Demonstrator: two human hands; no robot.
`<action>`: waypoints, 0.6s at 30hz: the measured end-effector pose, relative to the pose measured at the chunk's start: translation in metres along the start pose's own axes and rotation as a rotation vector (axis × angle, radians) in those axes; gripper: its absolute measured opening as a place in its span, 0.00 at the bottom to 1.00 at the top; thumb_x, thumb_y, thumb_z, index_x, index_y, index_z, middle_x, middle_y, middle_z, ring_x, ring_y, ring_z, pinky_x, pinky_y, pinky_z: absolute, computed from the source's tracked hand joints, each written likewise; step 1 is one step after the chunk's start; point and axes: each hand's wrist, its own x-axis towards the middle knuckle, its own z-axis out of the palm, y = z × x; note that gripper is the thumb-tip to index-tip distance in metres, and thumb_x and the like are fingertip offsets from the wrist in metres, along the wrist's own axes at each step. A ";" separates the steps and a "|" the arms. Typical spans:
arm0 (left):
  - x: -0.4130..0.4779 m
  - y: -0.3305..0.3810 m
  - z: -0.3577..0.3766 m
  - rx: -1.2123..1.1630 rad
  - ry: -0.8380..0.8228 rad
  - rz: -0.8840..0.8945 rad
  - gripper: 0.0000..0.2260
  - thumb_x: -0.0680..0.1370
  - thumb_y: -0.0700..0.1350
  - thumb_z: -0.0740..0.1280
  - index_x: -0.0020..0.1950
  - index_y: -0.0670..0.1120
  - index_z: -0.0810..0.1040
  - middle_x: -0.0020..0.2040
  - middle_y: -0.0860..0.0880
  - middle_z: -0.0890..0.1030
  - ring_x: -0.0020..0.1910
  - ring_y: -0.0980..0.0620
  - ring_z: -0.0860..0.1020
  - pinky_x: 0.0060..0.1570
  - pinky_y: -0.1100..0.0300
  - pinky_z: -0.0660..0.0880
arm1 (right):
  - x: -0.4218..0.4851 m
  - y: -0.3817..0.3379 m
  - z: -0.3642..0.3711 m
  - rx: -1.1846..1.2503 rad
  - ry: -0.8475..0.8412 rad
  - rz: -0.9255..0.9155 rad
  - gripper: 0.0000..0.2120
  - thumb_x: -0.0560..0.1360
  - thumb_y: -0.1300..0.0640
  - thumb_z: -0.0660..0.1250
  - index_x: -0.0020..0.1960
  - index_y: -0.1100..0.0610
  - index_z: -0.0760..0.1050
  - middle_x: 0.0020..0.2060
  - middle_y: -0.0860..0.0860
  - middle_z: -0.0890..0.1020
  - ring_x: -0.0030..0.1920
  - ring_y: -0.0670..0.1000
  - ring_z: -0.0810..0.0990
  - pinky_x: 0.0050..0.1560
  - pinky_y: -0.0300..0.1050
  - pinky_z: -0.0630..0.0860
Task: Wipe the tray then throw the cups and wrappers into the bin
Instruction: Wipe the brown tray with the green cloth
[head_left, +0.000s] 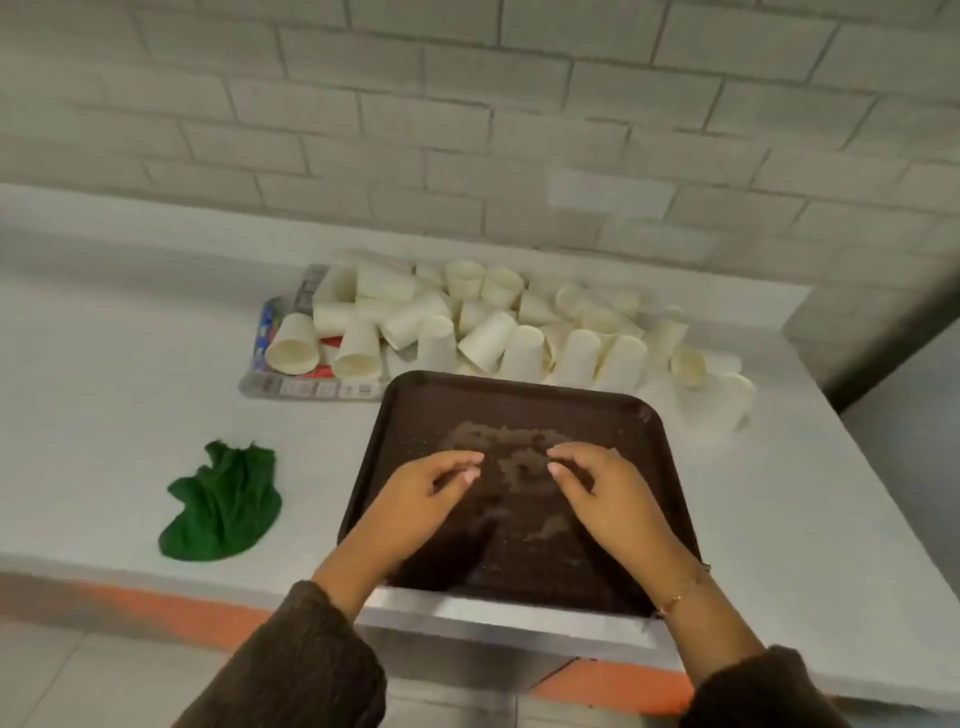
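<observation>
This is looking like a canteen clean-up corner, since a pale bench edged in orange is standing against a white-painted brick wall, carrying a dark brown plastic serving tray and a heap of used white paper cups.

Head view: a dark brown tray with a pale smear lies on a white counter, the left hand and right hand poised empty above it. Behind lie heaped paper cups over wrappers; a crumpled green cloth lies left.
</observation>
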 end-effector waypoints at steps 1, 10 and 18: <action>-0.006 -0.009 -0.015 0.006 0.039 -0.008 0.10 0.77 0.50 0.63 0.56 0.63 0.77 0.52 0.67 0.77 0.50 0.76 0.73 0.46 0.85 0.64 | 0.005 -0.009 0.011 -0.020 0.003 -0.020 0.10 0.77 0.50 0.62 0.56 0.47 0.79 0.54 0.43 0.82 0.56 0.43 0.77 0.74 0.49 0.53; -0.037 -0.099 -0.145 0.335 0.207 -0.190 0.14 0.76 0.47 0.65 0.62 0.53 0.76 0.62 0.52 0.76 0.58 0.57 0.73 0.60 0.63 0.65 | 0.029 -0.102 0.109 -0.020 -0.014 -0.072 0.04 0.74 0.52 0.67 0.40 0.48 0.77 0.40 0.39 0.80 0.43 0.40 0.77 0.71 0.52 0.62; -0.047 -0.177 -0.201 0.704 0.124 -0.477 0.29 0.71 0.59 0.68 0.69 0.52 0.65 0.63 0.46 0.71 0.59 0.45 0.73 0.55 0.50 0.70 | 0.034 -0.166 0.187 0.011 -0.034 -0.065 0.04 0.76 0.55 0.65 0.46 0.52 0.78 0.45 0.44 0.81 0.46 0.45 0.78 0.67 0.54 0.66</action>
